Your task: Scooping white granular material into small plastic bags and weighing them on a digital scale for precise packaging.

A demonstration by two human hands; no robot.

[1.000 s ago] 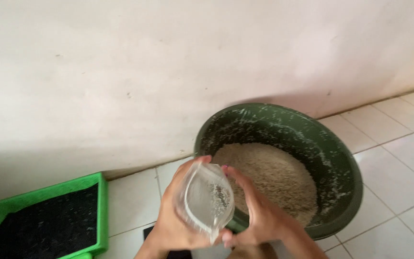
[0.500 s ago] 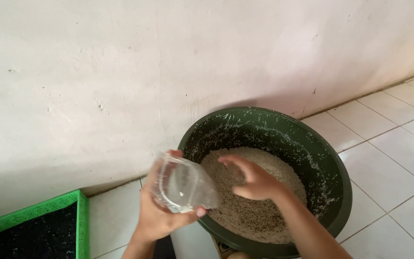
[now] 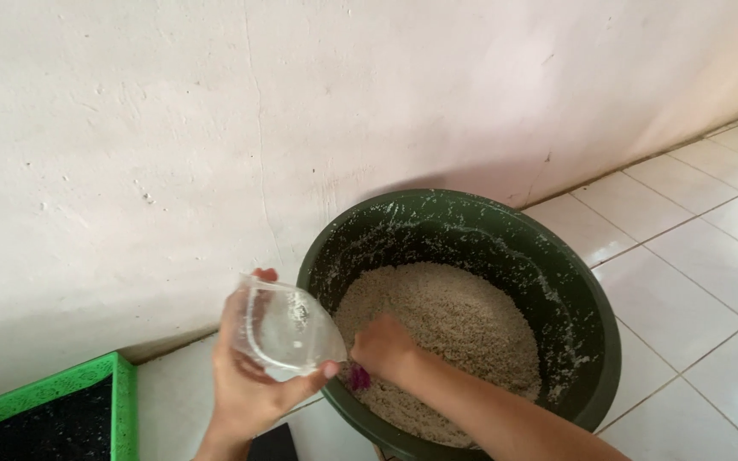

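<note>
- The left hand (image 3: 249, 388) is wrapped around a small clear plastic bag (image 3: 288, 329), thumb and fingers pinching it so the mouth gapes open, tilted toward the basin just beside its rim.
- The right hand (image 3: 383, 346) is down in the dark green basin (image 3: 574, 290), curled over the heap of pale grain (image 3: 450, 333) at the near edge — fingers closed, it seems, around a small purple scoop (image 3: 359, 376), though only a sliver of it shows.
- By my reading, the step in hand is the scooping: the bag looks nearly empty, with only a few grains clinging inside.
- The next move would call for a level lift of the scoop to the bag's mouth — held wide, over the basin, so spills fall back.
- A green tray (image 3: 121, 393) of dark material sits on the tiled floor (image 3: 711, 256), well to the left, by the white wall (image 3: 301, 111).
</note>
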